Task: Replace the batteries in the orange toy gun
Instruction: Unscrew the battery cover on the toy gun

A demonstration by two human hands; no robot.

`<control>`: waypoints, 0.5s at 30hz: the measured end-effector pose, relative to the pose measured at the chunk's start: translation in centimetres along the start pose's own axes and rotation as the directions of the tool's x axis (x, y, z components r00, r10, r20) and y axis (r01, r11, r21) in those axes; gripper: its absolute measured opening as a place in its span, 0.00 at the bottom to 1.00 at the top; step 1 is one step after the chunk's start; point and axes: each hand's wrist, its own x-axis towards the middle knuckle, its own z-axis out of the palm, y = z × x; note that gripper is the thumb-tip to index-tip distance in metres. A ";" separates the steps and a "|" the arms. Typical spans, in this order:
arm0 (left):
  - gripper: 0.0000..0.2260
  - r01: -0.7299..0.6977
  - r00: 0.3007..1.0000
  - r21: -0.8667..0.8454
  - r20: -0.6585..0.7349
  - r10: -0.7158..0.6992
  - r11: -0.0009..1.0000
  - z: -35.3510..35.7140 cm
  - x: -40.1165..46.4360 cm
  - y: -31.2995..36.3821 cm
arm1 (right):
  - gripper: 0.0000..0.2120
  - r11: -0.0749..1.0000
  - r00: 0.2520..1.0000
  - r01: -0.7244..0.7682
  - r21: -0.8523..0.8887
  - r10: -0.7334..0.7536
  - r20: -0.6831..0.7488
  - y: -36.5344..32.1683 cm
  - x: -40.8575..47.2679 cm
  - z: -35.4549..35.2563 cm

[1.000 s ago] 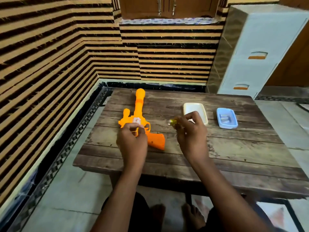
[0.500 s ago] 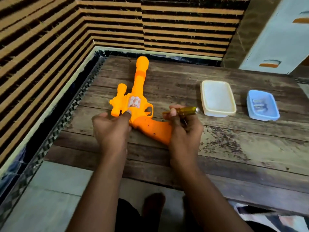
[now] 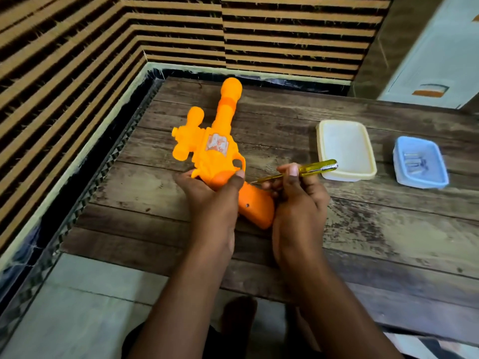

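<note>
No text, brand or number can be read anywhere. The orange toy gun (image 3: 217,151) carries a pale sticker (image 3: 217,143) with a reddish print on its body, too blurred to make out any lettering.

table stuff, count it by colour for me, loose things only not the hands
orange: 1, the toy gun, gripped by the left hand
yellow: 1, the screwdriver, held in the right hand
cream: 1, the cream tray
blue: 1, the blue tray, with small metallic items inside, too blurred to count
total: 4
</note>
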 end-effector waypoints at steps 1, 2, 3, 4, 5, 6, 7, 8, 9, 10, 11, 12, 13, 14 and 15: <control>0.34 0.027 0.999 -0.054 0.020 -0.026 0.998 0.0 0.1 -0.1 | 0.10 1.000 1.000 0.013 -0.013 -0.013 0.012 -0.2 0.0 -0.1; 0.29 0.056 0.998 -0.099 0.047 -0.051 0.994 -0.1 0.0 0.1 | 0.11 0.999 0.999 0.032 -0.035 -0.031 0.030 -0.4 0.1 -0.3; 0.24 0.085 0.994 -0.123 0.076 -0.076 0.989 -0.1 0.0 0.2 | 0.10 0.996 0.997 0.061 -0.070 -0.057 0.056 -0.6 0.1 -0.5; 0.19 0.112 0.990 -0.131 0.100 -0.100 0.985 -0.2 -0.1 0.4 | 0.10 0.988 0.992 0.097 -0.120 -0.086 0.087 -0.9 0.1 -0.7; 0.16 0.130 0.986 -0.131 0.121 -0.114 0.983 -0.2 -0.2 0.5 | 0.11 0.975 0.987 0.131 -0.177 -0.111 0.119 -1.1 0.1 -0.9; 0.14 0.136 0.984 -0.132 0.132 -0.119 0.982 -0.2 -0.3 0.6 | 0.11 0.960 0.981 0.157 -0.233 -0.125 0.147 -1.3 0.0 -1.1; 0.11 0.133 0.984 -0.130 0.136 -0.115 0.982 -0.2 -0.3 0.6 | 0.12 0.943 0.976 0.178 -0.280 -0.132 0.175 -1.5 -0.1 -1.1; 0.08 0.122 0.985 -0.123 0.140 -0.105 0.985 -0.2 -0.4 0.6 | 0.12 0.926 0.969 0.200 -0.320 -0.139 0.203 -1.7 -0.2 -1.2; 0.06 0.111 0.985 -0.113 0.142 -0.095 0.987 -0.2 -0.4 0.6 | 0.11 0.908 0.961 0.224 -0.354 -0.146 0.233 -1.8 -0.3 -1.3; 0.06 0.102 0.986 -0.105 0.143 -0.087 0.989 -0.1 -0.4 0.6 | 0.10 0.892 0.954 0.243 -0.381 -0.150 0.258 -2.0 -0.3 -1.3; 0.05 0.097 0.986 -0.102 0.142 -0.082 0.990 0.0 -0.4 0.6 | 0.10 0.881 0.950 0.254 -0.398 -0.150 0.276 -2.2 -0.4 -1.3; 0.05 0.096 0.987 -0.102 0.140 -0.081 0.990 0.0 -0.4 0.6 | 0.10 0.876 0.947 0.258 -0.407 -0.144 0.288 -2.4 -0.4 -1.1; 0.07 0.095 0.988 -0.101 0.135 -0.081 0.990 0.0 -0.5 0.6 | 0.10 0.874 0.944 0.260 -0.410 -0.141 0.300 -2.5 -0.4 -1.0; 0.08 0.093 0.988 -0.100 0.131 -0.079 0.991 0.0 -0.5 0.7 | 0.10 0.872 0.940 0.265 -0.412 -0.139 0.310 -2.5 -0.4 -1.0; 0.08 0.090 0.989 -0.101 0.130 -0.077 0.991 0.0 -0.5 0.7 | 0.10 0.865 0.936 0.276 -0.419 -0.143 0.320 -2.4 -0.4 -0.9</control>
